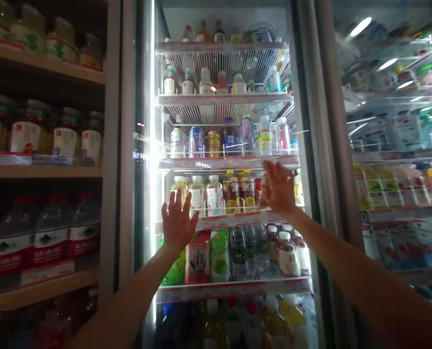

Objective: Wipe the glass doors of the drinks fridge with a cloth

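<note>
My left hand [179, 218] is raised with its fingers spread, in front of the left end of a shelf of bottled drinks, and holds nothing. White-labelled bottles [215, 195] stand behind and to its right. My right hand [278, 188] reaches up at the right side of the same shelf, with fingers stretched out and somewhat blurred. Nothing shows in it. Just left of it are dark bottles with yellow caps [231, 193]; it covers the bottles behind it. I cannot tell whether either hand touches anything.
A lit drinks cooler with wire shelves [234, 289] fills the middle. Cans [196, 140] and bottles line the shelf above; green bottles [219, 254] stand below. At left are wooden shelves [43, 171] of jars and water bottles [52, 225]. Another stocked cooler section [405, 213] is at right.
</note>
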`<state>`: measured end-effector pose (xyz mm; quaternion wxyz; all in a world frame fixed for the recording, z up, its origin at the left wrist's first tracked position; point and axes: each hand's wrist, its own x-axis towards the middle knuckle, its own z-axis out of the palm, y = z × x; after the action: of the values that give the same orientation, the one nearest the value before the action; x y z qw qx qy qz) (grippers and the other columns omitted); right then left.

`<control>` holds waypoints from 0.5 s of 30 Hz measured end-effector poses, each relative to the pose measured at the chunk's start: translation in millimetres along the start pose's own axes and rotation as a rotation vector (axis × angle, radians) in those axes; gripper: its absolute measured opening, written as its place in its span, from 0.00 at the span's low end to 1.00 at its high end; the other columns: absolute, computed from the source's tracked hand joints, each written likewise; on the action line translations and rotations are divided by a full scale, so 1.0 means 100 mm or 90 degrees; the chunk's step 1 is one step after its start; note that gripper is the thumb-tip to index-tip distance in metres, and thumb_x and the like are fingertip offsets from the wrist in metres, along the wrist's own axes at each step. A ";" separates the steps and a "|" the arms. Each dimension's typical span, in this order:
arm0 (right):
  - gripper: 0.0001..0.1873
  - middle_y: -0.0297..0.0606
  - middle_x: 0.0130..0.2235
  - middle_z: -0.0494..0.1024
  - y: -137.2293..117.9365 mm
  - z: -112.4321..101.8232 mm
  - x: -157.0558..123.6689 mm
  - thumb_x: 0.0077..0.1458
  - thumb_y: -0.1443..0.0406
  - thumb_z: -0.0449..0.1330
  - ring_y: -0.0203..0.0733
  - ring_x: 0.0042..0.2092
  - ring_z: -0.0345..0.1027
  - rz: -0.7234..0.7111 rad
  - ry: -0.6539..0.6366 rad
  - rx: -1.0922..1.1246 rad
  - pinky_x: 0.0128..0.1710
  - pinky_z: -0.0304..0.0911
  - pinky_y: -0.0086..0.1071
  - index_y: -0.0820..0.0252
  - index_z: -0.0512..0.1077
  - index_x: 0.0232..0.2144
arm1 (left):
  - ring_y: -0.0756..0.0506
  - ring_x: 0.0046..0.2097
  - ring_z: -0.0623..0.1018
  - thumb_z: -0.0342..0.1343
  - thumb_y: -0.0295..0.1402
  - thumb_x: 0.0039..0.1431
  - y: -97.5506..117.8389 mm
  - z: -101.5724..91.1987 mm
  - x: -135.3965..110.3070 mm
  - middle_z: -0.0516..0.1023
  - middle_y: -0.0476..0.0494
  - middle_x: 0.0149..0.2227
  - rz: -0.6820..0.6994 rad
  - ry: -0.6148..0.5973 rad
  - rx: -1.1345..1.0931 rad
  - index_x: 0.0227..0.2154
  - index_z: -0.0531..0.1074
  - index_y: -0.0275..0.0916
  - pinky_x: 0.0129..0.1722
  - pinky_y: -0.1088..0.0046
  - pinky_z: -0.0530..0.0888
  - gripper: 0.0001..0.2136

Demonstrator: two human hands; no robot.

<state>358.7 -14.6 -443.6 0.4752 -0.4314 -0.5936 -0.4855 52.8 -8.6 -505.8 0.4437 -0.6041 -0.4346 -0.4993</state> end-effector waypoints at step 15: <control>0.32 0.38 0.64 0.54 -0.39 0.06 0.27 0.56 0.62 0.45 0.49 0.66 0.41 -0.147 -0.055 0.037 0.63 0.34 0.55 0.57 0.49 0.63 | 0.36 0.66 0.48 0.42 0.41 0.62 -0.18 -0.14 0.37 0.49 0.33 0.65 -0.055 -0.068 0.019 0.60 0.56 0.38 0.61 0.49 0.48 0.25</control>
<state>314.8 -13.6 -424.2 0.4025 -0.3663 -0.6731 -0.5007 37.2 -15.4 -466.1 0.4068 -0.6040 -0.4907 -0.4784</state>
